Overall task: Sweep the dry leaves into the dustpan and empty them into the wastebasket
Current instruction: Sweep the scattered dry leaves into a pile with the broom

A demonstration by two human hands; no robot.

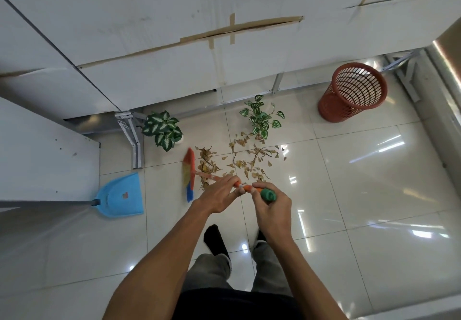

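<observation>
On the glossy tiled floor [349, 182], dry leaves [239, 162] lay scattered just beside the broom [188, 175] head. Both hands gripped the broom handle, left hand [219, 196] lower, right hand [273, 206] at the green end. The blue dustpan [122, 196] lay well left, the red wastebasket [351, 93] far right.

The long grey metal handle of the blue plastic dustpan [122, 196] ran off the left edge. Both hands hid part of the orange broom stick [247, 187]; the multicoloured bristles [188, 174] were blurred.
</observation>
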